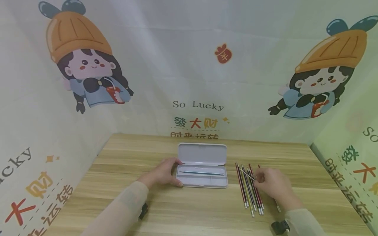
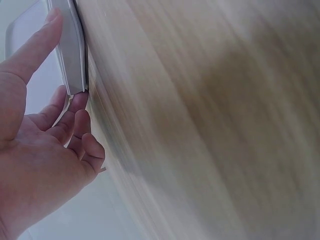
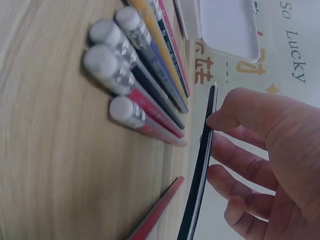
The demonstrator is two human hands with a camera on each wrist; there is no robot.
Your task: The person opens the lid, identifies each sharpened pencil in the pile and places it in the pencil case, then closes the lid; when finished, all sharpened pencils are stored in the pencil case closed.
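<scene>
Across the room-like nook, pale printed cloth walls (image 1: 147, 65) rise on three sides, bearing cartoon figures in orange hats (image 1: 79, 32) and dark "So Lucky" lettering (image 1: 198, 105). They enclose a light wood-grain surface (image 1: 189, 213).

A slim dark hexagonal pencil (image 3: 200, 165) is pinched between the thumb and fingers of the person's right hand (image 1: 274, 185). It is over the far part of a loose bundle of red, yellow and dark pencils (image 1: 248, 196), right of the case. Its long axis slants from far left to near right, pale end away from the person. The bundle's pencils lie lengthwise, white erasers toward the person; a red pencil (image 3: 155, 212) lies apart.

A white, shallow rectangular pencil case (image 1: 202, 187) stands open, its lid (image 1: 202, 154) toward the back wall. One light-blue pencil (image 1: 202, 173) lies crosswise in its far compartment. The left hand (image 1: 165, 172) grips the case's left end between thumb and fingers.

A narrow strip of wood separates case from bundle. Wider stretches of wood extend before the case and toward both side edges; the back edge runs just behind the lid.
</scene>
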